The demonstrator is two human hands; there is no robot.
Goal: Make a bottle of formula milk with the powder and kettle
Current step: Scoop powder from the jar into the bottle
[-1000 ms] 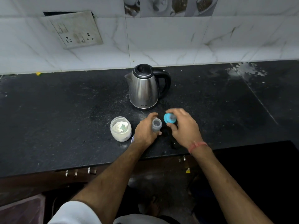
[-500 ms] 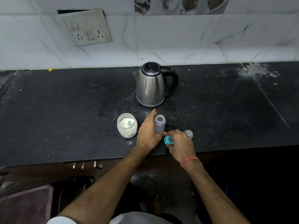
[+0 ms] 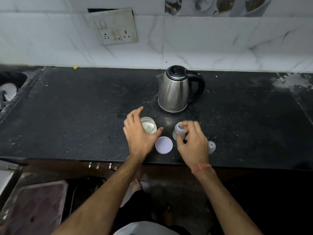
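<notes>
On the black counter (image 3: 84, 116) stands a steel kettle (image 3: 174, 92) with its black handle to the right. In front of it is an open glass jar of white powder (image 3: 149, 127) with a scoop inside. My left hand (image 3: 138, 136) is cupped around the jar's left side, fingers spread and thumb to its right. The clear baby bottle (image 3: 177, 131) stands uncapped, and my right hand (image 3: 192, 143) holds it at the neck between thumb and fingers. The jar's lavender lid (image 3: 164, 145) lies between my hands. The blue teat ring is hidden.
A clear bottle cap (image 3: 211, 147) lies right of my right hand near the counter's front edge. A wall socket plate (image 3: 116, 29) hangs loose on the tiled wall. A sink (image 3: 8, 89) is at the far left. White stains (image 3: 291, 82) mark the counter's back right.
My left hand let go of the bottle and moved left to the powder jar. My right hand set down the blue teat ring and took the bottle. The camera view shifted left.
</notes>
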